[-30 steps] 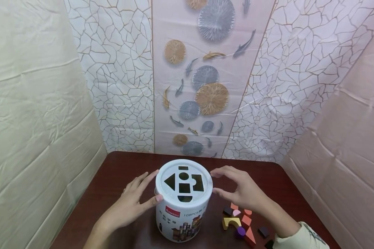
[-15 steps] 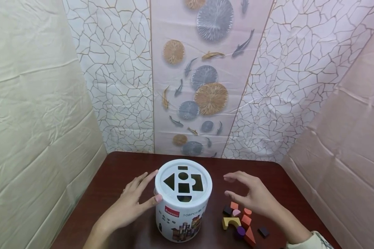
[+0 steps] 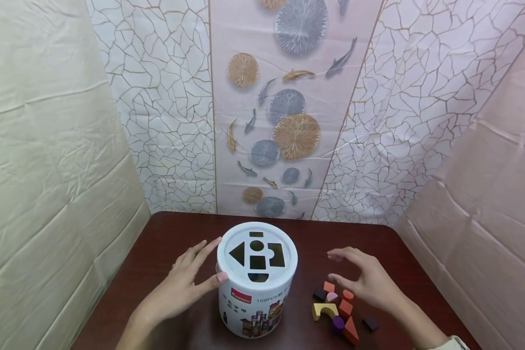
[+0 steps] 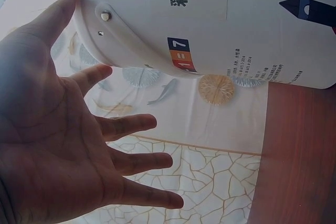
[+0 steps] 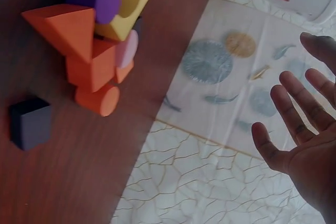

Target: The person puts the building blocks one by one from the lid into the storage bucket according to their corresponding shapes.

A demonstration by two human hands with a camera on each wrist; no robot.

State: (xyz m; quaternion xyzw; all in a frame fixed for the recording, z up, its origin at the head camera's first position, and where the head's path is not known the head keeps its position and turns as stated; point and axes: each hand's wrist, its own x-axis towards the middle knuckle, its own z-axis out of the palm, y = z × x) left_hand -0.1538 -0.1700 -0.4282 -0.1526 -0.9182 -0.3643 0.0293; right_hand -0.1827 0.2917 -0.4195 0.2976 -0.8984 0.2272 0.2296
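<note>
A white bucket [image 3: 250, 311] with building blocks printed on its side stands upright on the table. Its white lid [image 3: 240, 277] is on, cut with a triangle, a circle, rectangles and other shaped holes. At the lid's left edge my left hand [image 3: 181, 287] touches the rim with thumb and fingertips, fingers fairly straight; the left wrist view shows its palm [image 4: 58, 135] holding nothing. Apart from the bucket, my right hand [image 3: 372, 279] hovers above the right side of the table, fingers loosely bent around nothing. Just below it lie several wooden blocks, among them a yellow arch block [image 3: 325, 309].
In the pile are an orange triangular block [image 3: 351, 331], a purple cylinder [image 3: 338, 323], orange blocks and a pink piece [image 3: 331, 297]. One dark block [image 3: 370, 323] lies apart to the right. Patterned cloth [image 3: 170, 121] hangs behind the dark red table [image 3: 179, 228].
My right hand has let go of the lid's right edge and moved right, over toward the blocks. The left hand stays at the lid; the bucket has not moved.
</note>
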